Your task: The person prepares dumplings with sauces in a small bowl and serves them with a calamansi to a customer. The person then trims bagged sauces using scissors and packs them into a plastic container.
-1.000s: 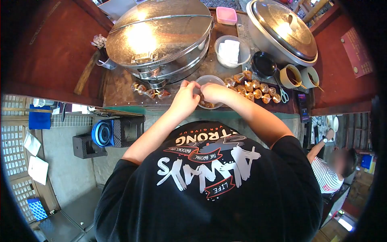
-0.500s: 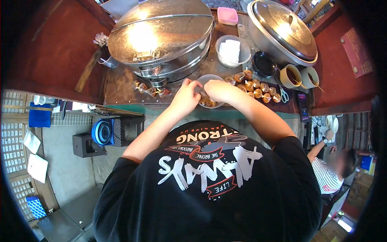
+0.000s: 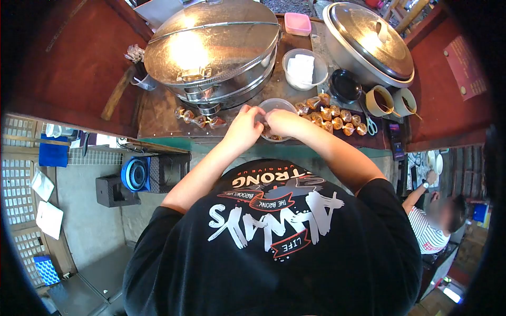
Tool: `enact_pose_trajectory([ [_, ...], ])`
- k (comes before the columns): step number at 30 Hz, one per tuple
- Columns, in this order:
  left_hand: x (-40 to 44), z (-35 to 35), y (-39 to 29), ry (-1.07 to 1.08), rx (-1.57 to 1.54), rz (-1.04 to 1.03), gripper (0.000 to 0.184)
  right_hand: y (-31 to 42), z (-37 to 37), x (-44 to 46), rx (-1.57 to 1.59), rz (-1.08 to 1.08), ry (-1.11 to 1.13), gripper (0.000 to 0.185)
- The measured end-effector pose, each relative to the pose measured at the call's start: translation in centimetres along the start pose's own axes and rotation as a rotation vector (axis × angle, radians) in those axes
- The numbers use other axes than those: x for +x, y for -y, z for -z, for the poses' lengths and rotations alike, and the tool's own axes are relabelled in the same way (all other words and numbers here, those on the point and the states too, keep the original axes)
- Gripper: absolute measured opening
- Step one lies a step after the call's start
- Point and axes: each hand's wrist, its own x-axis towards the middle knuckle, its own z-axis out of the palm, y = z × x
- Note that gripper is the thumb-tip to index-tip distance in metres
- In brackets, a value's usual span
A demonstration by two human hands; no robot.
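Note:
A round clear plastic tub point(image 3: 278, 104) stands near the counter's front edge, with small brown-filled bags in its bottom. Over its left rim is my left hand point(image 3: 246, 126), its fingers bent together; what they pinch is too small to make out. My right hand point(image 3: 279, 122) reaches over the tub from the right, fingers curled and mostly hidden, close to the left fingertips. To the right of the tub lie several knotted bags of brown sauce point(image 3: 336, 117) in rows. A few more bags point(image 3: 198, 120) lie left of my left hand.
Behind stand a large round lidded metal pan point(image 3: 221, 47) and a lidded pot point(image 3: 369, 42). A tub with white tissue point(image 3: 300, 71), a pink container point(image 3: 298, 23), a black bowl point(image 3: 345, 87), two sauce cups point(image 3: 379, 99), scissors point(image 3: 371, 125) and a phone point(image 3: 396, 139) surround the bags. Another person point(image 3: 429, 226) is at right.
Both hands stay at the tub with only small finger movements. The view has shifted slightly. The other person's arm has moved a little.

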Motion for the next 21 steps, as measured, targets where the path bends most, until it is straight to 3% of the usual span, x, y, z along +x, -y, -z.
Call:
enact_pose_trajectory([
  [5, 0.0, 0.2, -0.4, 0.036, -0.022, 0.043, 0.029, 0.9, 0.5, -0.5, 0.038, -0.070, -0.064, 0.026],
  [8, 0.0, 0.1, -0.4, 0.036, -0.016, 0.043, 0.029, 1.0, 1.3, 0.0, 0.079, -0.131, 0.132, 0.024],
  [14, -0.1, -0.3, 0.3, -0.005, 0.002, -0.012, 0.032, 1.1, 1.4, 0.4, 0.016, -0.160, 0.201, 0.023],
  [21, -0.2, 0.0, -0.1, -0.003, 0.026, -0.034, 0.032, 1.2, 1.9, -0.3, -0.023, -0.084, 0.108, 0.021],
])
